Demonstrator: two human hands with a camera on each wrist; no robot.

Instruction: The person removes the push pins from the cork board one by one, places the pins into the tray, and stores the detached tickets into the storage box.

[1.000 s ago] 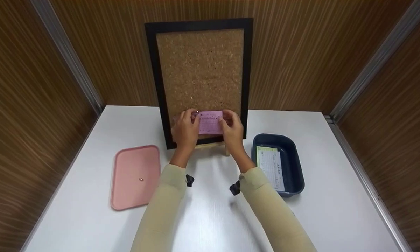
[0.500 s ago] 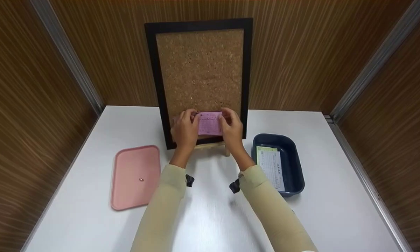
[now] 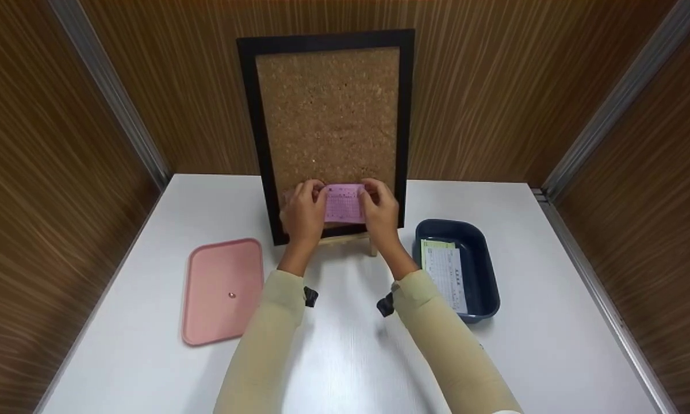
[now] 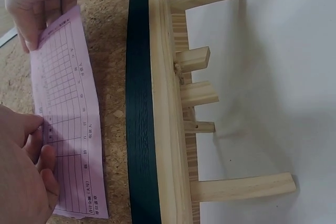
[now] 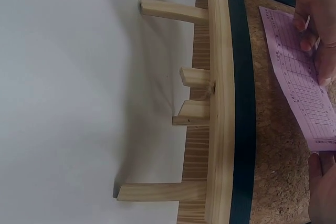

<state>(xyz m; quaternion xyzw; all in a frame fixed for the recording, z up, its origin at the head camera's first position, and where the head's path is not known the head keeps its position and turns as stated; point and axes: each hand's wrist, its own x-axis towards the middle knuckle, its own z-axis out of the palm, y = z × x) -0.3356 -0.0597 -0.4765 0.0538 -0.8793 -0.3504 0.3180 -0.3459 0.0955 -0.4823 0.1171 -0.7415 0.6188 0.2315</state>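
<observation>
A pink printed form slip (image 3: 345, 203) lies against the lower part of a black-framed cork board (image 3: 330, 115). My left hand (image 3: 303, 213) holds the slip's left part, fingertips at its upper edge. At the right end, my right hand (image 3: 382, 213) pinches it near the upper corner. The left wrist view shows the slip (image 4: 71, 103) lengthwise with a slight bend, the left hand (image 4: 23, 166) on it and the right hand (image 4: 42, 3) at its other end. Part of the slip's left side is hidden behind the left hand.
A wooden easel (image 4: 170, 103) carries the board on a white table (image 3: 345, 345). To the left lies a pink tray (image 3: 218, 264) with a small shiny piece (image 3: 232, 295) in it. To the right, a dark blue bin (image 3: 483, 276) holds white and yellow-green slips (image 3: 444, 276).
The slip and both hands have shifted very slightly down and left on the board. A small shiny spot by the left fingertips no longer shows.
</observation>
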